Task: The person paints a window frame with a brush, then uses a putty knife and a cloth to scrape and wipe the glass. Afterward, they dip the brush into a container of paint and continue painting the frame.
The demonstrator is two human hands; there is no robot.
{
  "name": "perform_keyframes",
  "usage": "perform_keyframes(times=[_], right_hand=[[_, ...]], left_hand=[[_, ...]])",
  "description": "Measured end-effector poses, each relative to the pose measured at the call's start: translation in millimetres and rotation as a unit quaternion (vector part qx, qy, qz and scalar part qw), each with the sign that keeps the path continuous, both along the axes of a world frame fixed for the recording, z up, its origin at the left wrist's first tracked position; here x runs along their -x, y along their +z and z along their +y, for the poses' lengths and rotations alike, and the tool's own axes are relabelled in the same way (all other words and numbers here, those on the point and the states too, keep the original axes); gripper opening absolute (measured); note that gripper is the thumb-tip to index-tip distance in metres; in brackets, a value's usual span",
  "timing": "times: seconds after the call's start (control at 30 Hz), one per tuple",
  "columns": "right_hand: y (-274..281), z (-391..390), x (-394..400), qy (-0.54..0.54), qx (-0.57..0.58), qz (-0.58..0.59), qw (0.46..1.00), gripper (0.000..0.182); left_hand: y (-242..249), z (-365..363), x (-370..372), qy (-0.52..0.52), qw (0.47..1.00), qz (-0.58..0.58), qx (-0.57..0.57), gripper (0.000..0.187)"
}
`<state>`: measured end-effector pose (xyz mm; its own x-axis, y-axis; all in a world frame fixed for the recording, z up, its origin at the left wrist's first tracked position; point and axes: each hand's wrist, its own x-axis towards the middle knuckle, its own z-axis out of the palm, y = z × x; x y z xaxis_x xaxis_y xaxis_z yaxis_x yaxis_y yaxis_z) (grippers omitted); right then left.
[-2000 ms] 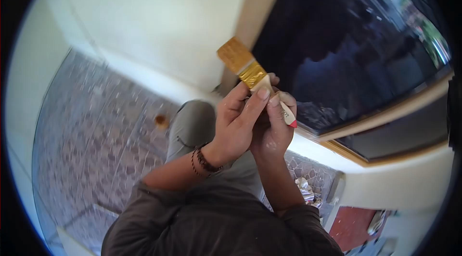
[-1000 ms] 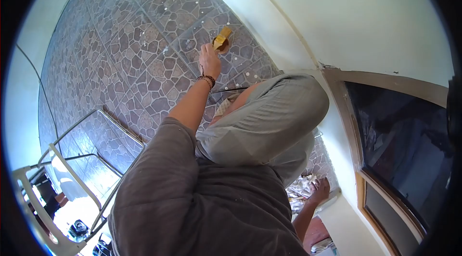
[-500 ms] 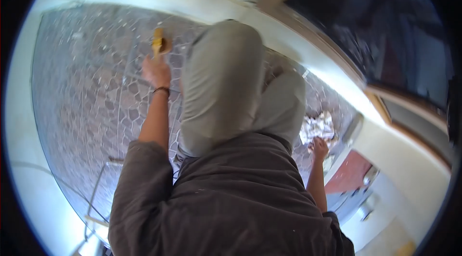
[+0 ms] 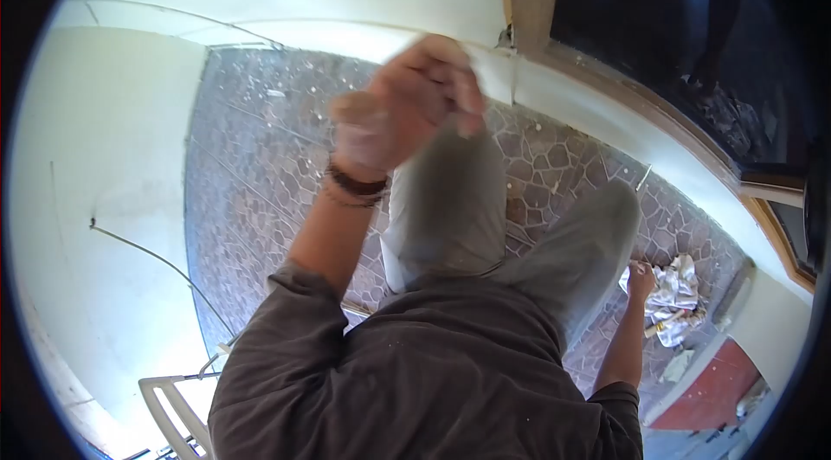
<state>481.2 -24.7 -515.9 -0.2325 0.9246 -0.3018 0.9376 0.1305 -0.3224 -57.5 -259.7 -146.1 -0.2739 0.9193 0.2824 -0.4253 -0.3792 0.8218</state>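
Note:
Raised in front of my knees is my left hand (image 4: pixel 405 105), blurred by motion. Its thumb points off to one side, apart from loosely curled fingers, and I make out nothing in the grasp. A dark band circles that wrist. Low at the right, my right hand (image 4: pixel 640 280) is closed beside my leg, small in view. White material of a crumpled patterned cloth (image 4: pixel 677 287) shows on both sides of it. On this cloth lies a yellowish, handle-like object (image 4: pixel 662 324). The brush from the earlier frame is not visible in my left hand.
The floor (image 4: pixel 545 161) has an irregular stone pattern with white specks. A pale wall (image 4: pixel 130 131) with a cable rises at the left. Dark glass in a wooden frame (image 4: pixel 597 70) is at the upper right. A pale chair-like frame (image 4: pixel 169 408) stands lower left.
My left hand has risen from the floor and moved right, and the yellow brush no longer shows. The view has shifted; my right hand stays beside the crumpled cloth.

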Motion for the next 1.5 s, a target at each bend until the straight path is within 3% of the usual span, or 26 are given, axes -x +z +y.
perform_keyframes(times=[0.1,0.17,0.23,0.3,0.33,0.37,0.4,0.43,0.57,0.63,0.67,0.7,0.73,0.77,0.8,0.83,0.87,0.9,0.93,1.0,1.07,1.23,1.3,1.37,1.43,1.5], right_hand=[[-10.2,0.1,17.0,-0.072,-0.006,-0.01,0.997,0.043],[-19.2,0.6,7.0,-0.134,-0.038,-0.016,0.99,0.045],[-32.8,1.5,-8.1,-0.153,-0.03,-0.031,0.987,0.05],[-62.4,-6.4,-30.6,-0.117,-0.083,-0.052,0.988,0.053],[-80.7,-7.9,-42.0,-0.098,-0.118,-0.038,0.987,0.058],[-101.2,-9.7,-56.3,-0.051,-0.162,0.027,0.985,0.053],[-96.6,-14.3,-55.5,-0.067,-0.15,-0.013,0.986,0.048],[-42.5,-20.0,-34.2,-0.117,-0.122,0.017,0.985,0.05],[-1.3,-20.3,-22.9,-0.109,-0.123,0.015,0.986,0.042],[5.9,-28.2,-16.1,-0.147,-0.201,0.086,0.965,0.033],[16.1,-32.6,-8.6,-0.114,-0.233,0.102,0.96,0.029],[23.2,-41.3,0.9,-0.078,-0.265,0.123,0.953,0.025],[22.9,-50.8,11.8,-0.069,-0.211,0.188,0.957,0.021],[11.9,-62.3,17.6,-0.085,-0.107,0.267,0.954,0.02],[9.7,-70.9,27.3,-0.094,-0.018,0.311,0.946,0.018],[9.6,-77.5,36.5,-0.054,-0.088,0.264,0.959,0.019],[11.9,-79.4,44.1,-0.013,-0.16,0.213,0.964,0.02],[-5.7,-76.8,44.5,0.081,-0.205,0.194,0.956,0.03],[3.3,-74.1,58.1,0.127,-0.096,0.187,0.969,0.034],[9.8,-76.7,73.7,0.335,-0.144,0.126,0.923,0.042],[5.8,-78.0,86.9,0.391,-0.111,0.104,0.908,0.038],[6.9,-99.8,45.2,0.265,-0.101,0.16,0.946,0.022],[28.1,-117.2,14.2,0.088,0.023,0.163,0.982,0.023],[37.2,-144.7,-22.4,-0.122,-0.046,0.208,0.969,0.029],[33.5,-151.3,-59.7,-0.315,-0.09,0.188,0.926,0.039],[24.0,-132.2,-109.0,-0.397,-0.19,0.092,0.893,0.039]], left_hand=[[2.8,49.0,-32.5,-0.104,0.994,-0.022,-0.033,0.089],[1.5,73.1,-53.7,-0.14,0.988,-0.004,0.062,0.111],[3.0,95.9,-72.1,-0.172,0.981,0.025,0.08,0.105],[-7.1,118.4,-91.0,-0.212,0.974,0.005,0.077,0.089],[-17.8,129.8,-102.6,-0.2,0.978,0.012,0.059,0.062],[-26.8,140.4,-114.1,-0.233,0.97,-0.011,0.064,0.062],[-36.3,149.5,-123.7,-0.195,0.973,-0.003,0.124,0.046],[-51.1,161.8,-132.5,-0.155,0.97,0.013,0.185,0.033],[-166.3,195.5,-162.7,-0.199,0.946,-0.039,0.252,0.026],[-224.1,189.8,-178.7,-0.134,0.909,0.042,0.392,0.03],[-244.2,181.7,-184.6,-0.142,0.905,0.037,0.4,0.03],[-259.7,168.9,-190.5,-0.102,0.865,0.13,0.474,0.031],[-275.0,158.7,-194.7,-0.062,0.81,0.219,0.54,0.032],[-287.3,149.9,-200.1,-0.068,0.808,0.215,0.544,0.032],[-297.5,140.4,-206.6,-0.078,0.77,0.37,0.513,0.028],[-306.6,131.4,-213.4,-0.085,0.715,0.515,0.466,0.026],[-320.5,122.9,-220.5,-0.09,0.719,0.512,0.461,0.026],[-336.6,116.1,-230.0,-0.065,0.735,0.572,0.357,0.023],[-348.1,115.1,-242.3,-0.039,0.743,0.622,0.244,0.022],[-359.9,124.1,-258.3,-0.002,0.756,0.605,0.249,0.02],[-359.9,139.0,-274.6,0.033,0.767,0.585,0.261,0.019],[-312.5,208.7,-294.0,0.115,0.839,0.47,0.25,0.012],[-318.0,234.4,-303.1,0.107,0.838,0.488,0.22,0.013],[-327.6,239.2,-321.6,0.097,0.833,0.506,0.198,0.015],[-338.3,236.3,-361.8,-0.026,0.825,0.545,0.15,0.02],[-348.6,215.8,-403.7,-0.125,0.763,0.634,0.018,0.026]])
